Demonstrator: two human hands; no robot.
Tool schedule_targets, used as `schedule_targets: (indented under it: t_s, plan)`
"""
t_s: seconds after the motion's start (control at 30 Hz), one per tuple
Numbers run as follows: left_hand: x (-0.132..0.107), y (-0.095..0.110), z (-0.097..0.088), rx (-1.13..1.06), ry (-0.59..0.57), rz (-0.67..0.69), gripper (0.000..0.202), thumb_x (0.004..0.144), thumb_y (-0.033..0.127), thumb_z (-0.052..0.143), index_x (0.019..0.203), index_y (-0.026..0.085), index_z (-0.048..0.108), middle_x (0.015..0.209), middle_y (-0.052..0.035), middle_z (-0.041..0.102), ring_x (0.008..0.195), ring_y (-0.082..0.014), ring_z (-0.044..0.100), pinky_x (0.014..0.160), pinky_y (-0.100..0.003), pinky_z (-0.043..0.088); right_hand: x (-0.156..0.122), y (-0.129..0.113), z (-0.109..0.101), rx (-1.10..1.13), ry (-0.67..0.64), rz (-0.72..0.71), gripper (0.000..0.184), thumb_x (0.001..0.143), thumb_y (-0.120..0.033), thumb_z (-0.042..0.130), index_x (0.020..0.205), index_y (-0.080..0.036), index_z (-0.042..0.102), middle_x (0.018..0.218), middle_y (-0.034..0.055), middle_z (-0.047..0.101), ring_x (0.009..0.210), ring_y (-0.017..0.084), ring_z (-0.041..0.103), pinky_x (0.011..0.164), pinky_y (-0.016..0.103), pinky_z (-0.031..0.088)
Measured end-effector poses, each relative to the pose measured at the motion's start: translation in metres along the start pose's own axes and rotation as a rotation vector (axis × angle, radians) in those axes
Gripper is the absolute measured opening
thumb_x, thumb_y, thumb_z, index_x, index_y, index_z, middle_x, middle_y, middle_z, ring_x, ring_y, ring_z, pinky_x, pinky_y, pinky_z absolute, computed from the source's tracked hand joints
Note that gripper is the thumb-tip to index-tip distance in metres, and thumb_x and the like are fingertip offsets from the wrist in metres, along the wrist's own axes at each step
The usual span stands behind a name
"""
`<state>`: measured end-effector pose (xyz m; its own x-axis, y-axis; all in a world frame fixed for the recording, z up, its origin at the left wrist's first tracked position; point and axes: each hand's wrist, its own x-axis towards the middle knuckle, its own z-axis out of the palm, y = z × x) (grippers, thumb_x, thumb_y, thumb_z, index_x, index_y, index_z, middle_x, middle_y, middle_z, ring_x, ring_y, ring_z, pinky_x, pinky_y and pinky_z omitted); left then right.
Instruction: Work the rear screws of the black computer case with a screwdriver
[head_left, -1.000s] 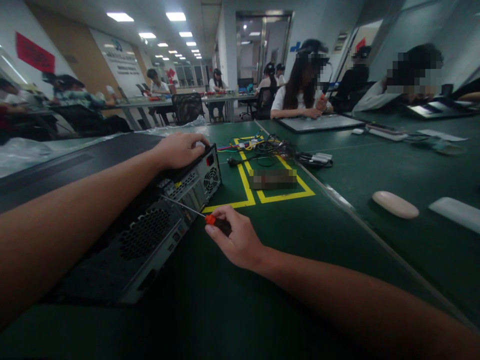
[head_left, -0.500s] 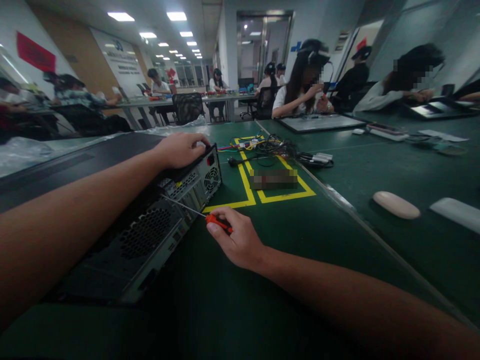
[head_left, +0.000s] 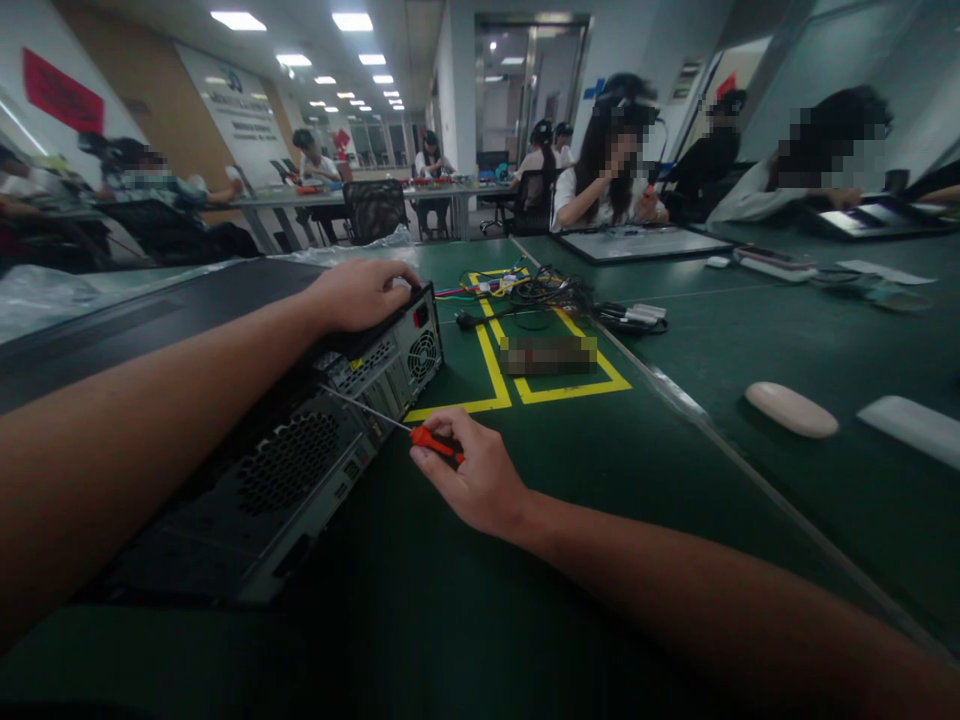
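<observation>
A dark computer case lies on its side on the green table, its rear panel with fan grille facing right. My left hand rests on the case's upper far corner, fingers curled over the edge. My right hand pinches the orange handle of a screwdriver. The thin metal shaft points left and up, with its tip against the rear panel near the slot area.
Yellow tape squares mark the table beyond the case, with a tangle of cables behind them. A pale mouse and a white keyboard edge lie to the right. Other people sit at tables farther back.
My right fingers have shifted on the screwdriver handle, showing more orange. The hands and case stay nearly in place.
</observation>
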<state>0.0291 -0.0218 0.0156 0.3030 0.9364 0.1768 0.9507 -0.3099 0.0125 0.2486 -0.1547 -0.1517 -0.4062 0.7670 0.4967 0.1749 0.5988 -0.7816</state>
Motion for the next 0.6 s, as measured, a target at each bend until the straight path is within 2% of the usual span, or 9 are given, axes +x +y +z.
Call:
schedule_targets:
  t_s: [0.17, 0.3, 0.6]
  plan:
    - [0.0016, -0.0025, 0.0021, 0.014, -0.004, 0.020, 0.063, 0.107, 0.042, 0.044, 0.155, 0.017, 0.078, 0.123, -0.0196, 0.082, 0.110, -0.0361, 0.072, 0.101, -0.050, 0.054, -0.0003, 0.0014, 0.0008, 0.013, 0.005, -0.013, 0.021, 0.109, -0.044, 0.073, 0.120, -0.027, 0.067, 0.111, 0.0063, 0.082, 0.098, 0.025, 0.079, 0.093, 0.042, 0.065]
    - [0.0027, -0.0040, 0.0039, -0.005, 0.013, -0.002, 0.059, 0.106, 0.043, 0.049, 0.153, 0.022, 0.080, 0.118, -0.0158, 0.083, 0.108, -0.0342, 0.072, 0.103, -0.048, 0.054, 0.0002, 0.0003, 0.0004, 0.010, -0.004, 0.004, 0.021, 0.110, -0.043, 0.073, 0.120, -0.027, 0.067, 0.113, 0.0062, 0.082, 0.100, 0.024, 0.079, 0.094, 0.041, 0.065]
    - [0.0002, -0.0013, 0.0025, 0.006, 0.015, -0.002, 0.061, 0.107, 0.041, 0.047, 0.153, 0.019, 0.079, 0.116, -0.0158, 0.081, 0.106, -0.0336, 0.071, 0.102, -0.048, 0.054, -0.0003, 0.0007, -0.0001, -0.002, -0.001, -0.002, 0.022, 0.110, -0.045, 0.072, 0.121, -0.027, 0.067, 0.111, 0.0061, 0.082, 0.098, 0.024, 0.078, 0.092, 0.040, 0.063]
